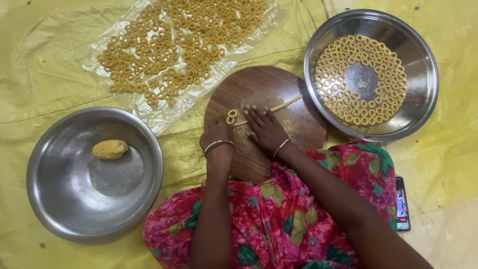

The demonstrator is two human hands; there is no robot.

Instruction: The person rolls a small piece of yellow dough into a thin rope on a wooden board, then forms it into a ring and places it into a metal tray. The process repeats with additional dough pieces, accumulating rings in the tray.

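The pink flowered dress point(279, 214) is closest. Her right hand point(266, 130) lies flat, fingers spread, on a thin dough rope point(279, 106) on the round wooden board point(298, 129). Her left hand point(219, 137) pinches a small dough ring point(231, 116) at its fingertips.

Only one screen seen: a slim, dark-framed rectangular phone point(402, 203) lying flat on the yellow floor sheet point(448, 164) at lower right, just beside the floral dress point(279, 219), display lit with small mixed colours.
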